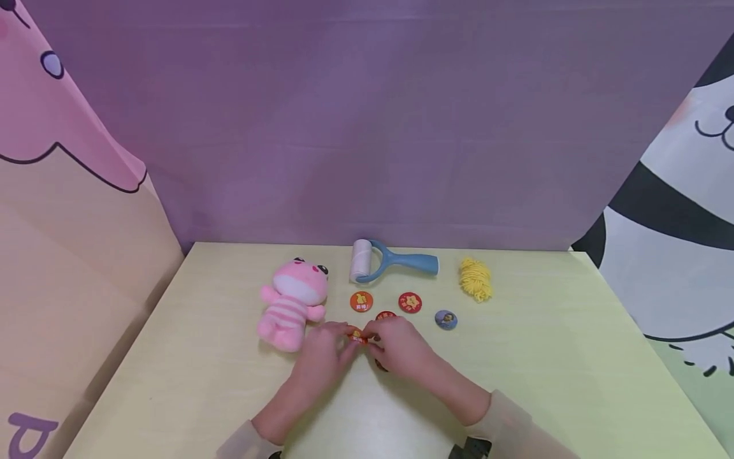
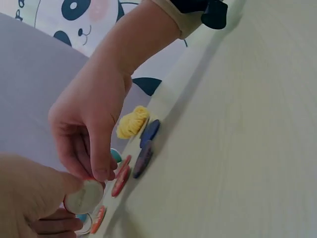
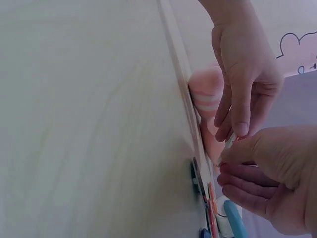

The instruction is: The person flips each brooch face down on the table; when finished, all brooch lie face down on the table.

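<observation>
Badge (image 1: pixel 358 336)'s up off the table (image 1: pixel 172 382), folks: my left hand (image 1: pixel 321 354) pinches one edge, my right hand (image 1: pixel 404 347) the other, pink plush (image 1: pixel 285 313) just beside my left.

The left hand (image 1: pixel 322 352) and right hand (image 1: pixel 404 348) pinched a round, shiny red-and-orange badge (image 1: pixel 358 336) over a pale yellowish table (image 1: pixel 550 338). Beside the left hand lay a striped pink plush toy (image 1: pixel 291 306). Beyond lay a blue-handled white lint roller (image 1: pixel 404 260), a round orange badge (image 1: pixel 361 301) and a round red badge (image 1: pixel 410 303); rightward, a round blue badge (image 1: pixel 446 320) and a yellow yarn bundle (image 1: pixel 475 279).
</observation>
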Demonstrator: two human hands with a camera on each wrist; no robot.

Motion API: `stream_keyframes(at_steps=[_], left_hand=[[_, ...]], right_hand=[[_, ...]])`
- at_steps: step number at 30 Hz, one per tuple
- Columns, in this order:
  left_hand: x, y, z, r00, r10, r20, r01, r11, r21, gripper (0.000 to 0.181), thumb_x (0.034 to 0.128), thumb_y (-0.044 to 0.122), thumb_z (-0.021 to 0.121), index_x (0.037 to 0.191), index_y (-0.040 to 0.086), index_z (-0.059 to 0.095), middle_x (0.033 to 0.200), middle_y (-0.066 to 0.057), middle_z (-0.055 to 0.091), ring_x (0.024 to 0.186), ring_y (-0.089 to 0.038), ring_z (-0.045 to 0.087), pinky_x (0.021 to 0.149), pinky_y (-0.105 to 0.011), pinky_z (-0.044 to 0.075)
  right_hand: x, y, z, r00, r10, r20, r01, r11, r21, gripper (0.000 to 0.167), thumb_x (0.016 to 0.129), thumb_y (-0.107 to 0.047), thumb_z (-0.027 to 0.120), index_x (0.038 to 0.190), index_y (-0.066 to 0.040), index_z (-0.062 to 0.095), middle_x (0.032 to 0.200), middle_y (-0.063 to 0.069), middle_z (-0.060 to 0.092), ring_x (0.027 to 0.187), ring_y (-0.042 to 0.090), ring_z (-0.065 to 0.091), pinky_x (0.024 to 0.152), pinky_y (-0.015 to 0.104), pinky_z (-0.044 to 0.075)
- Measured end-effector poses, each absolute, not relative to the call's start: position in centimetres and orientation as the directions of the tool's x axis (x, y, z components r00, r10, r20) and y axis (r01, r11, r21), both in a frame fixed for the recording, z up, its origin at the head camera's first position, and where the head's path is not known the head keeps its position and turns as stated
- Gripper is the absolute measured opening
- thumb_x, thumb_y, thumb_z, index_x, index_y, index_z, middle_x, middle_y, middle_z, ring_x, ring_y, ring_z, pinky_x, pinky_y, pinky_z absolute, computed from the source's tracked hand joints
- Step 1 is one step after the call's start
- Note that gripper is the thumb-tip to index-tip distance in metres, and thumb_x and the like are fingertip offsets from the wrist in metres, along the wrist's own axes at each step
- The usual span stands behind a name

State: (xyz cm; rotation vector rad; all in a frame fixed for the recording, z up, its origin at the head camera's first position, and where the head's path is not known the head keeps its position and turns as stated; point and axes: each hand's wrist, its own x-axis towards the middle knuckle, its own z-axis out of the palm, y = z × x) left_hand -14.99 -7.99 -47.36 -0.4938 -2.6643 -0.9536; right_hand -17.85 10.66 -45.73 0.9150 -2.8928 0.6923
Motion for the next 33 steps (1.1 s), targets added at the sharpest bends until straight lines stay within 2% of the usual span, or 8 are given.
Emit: stream_keyframes(at_steps=[3, 8, 13, 18, 25, 33], left_hand=[[-15.2, -8.1, -47.0, -0.895, 0.179, 0.408, 0.405, 0.711, 0.575, 0.022, 0.0899, 0.016, 0.086, 0.108, 0.004, 0.082, 0.103, -0.008, 0.083, 0.101, -0.025, 0.079, 0.091, -0.04, 0.064], [-15.2, -8.1, -46.4, -0.87, 0.122, 0.477, 0.439, 0.633, 0.638, 0.035, 0.0905, 0.014, 0.086, 0.121, 0.0, 0.076, 0.113, -0.017, 0.081, 0.102, -0.029, 0.081, 0.089, -0.041, 0.065], [-15.1, -7.8, -45.8, -0.832, 0.091, 0.547, 0.5, 0.549, 0.67, 0.034, 0.09, 0.007, 0.085, 0.121, 0.002, 0.071, 0.115, -0.017, 0.081, 0.107, -0.032, 0.079, 0.093, -0.042, 0.064], [-15.1, -7.5, -45.5, -0.808, 0.086, 0.582, 0.525, 0.552, 0.647, 0.034, 0.0881, 0.001, 0.084, 0.12, 0.001, 0.073, 0.115, -0.015, 0.08, 0.105, -0.031, 0.079, 0.092, -0.039, 0.064], [-15.0, -7.5, -45.7, -0.811, 0.109, 0.575, 0.525, 0.569, 0.633, 0.044, 0.0804, -0.003, 0.089, 0.122, 0.0, 0.074, 0.115, -0.014, 0.076, 0.098, -0.028, 0.077, 0.087, -0.042, 0.066], [-15.0, -7.4, -45.8, -0.849, 0.114, 0.516, 0.467, 0.618, 0.632, 0.042, 0.081, 0.001, 0.09, 0.121, -0.001, 0.078, 0.112, -0.015, 0.076, 0.092, -0.027, 0.076, 0.083, -0.041, 0.066]], right_hand=[[-17.9, 11.0, -45.3, -0.827, -0.53, 0.188, -0.551, 0.694, -0.464, 0.012, 0.092, -0.01, 0.082, 0.104, -0.012, 0.082, 0.095, 0.0, 0.08, 0.084, 0.014, 0.074, 0.078, 0.03, 0.064], [-17.9, 11.6, -44.8, -0.841, -0.498, 0.211, -0.514, 0.613, -0.6, 0.015, 0.095, -0.008, 0.079, 0.108, -0.011, 0.081, 0.102, 0.002, 0.082, 0.084, 0.009, 0.076, 0.078, 0.028, 0.065], [-17.8, 11.7, -44.3, -0.851, -0.461, 0.251, -0.498, 0.556, -0.665, 0.013, 0.095, -0.006, 0.078, 0.107, -0.011, 0.08, 0.099, 0.001, 0.082, 0.084, 0.008, 0.076, 0.078, 0.025, 0.064], [-17.3, 11.8, -43.4, -0.869, -0.416, 0.267, -0.475, 0.555, -0.683, 0.016, 0.095, -0.007, 0.078, 0.11, -0.01, 0.078, 0.098, 0.002, 0.082, 0.082, 0.011, 0.076, 0.076, 0.019, 0.061], [-17.1, 11.8, -43.1, -0.875, -0.399, 0.275, -0.469, 0.552, -0.689, 0.037, 0.096, -0.008, 0.077, 0.132, -0.011, 0.065, 0.093, 0.007, 0.081, 0.077, 0.012, 0.073, 0.074, 0.033, 0.065], [-17.2, 11.7, -43.2, -0.878, -0.407, 0.252, -0.461, 0.578, -0.673, 0.037, 0.096, -0.007, 0.077, 0.131, -0.012, 0.067, 0.093, 0.004, 0.078, 0.08, 0.011, 0.071, 0.077, 0.029, 0.064]])
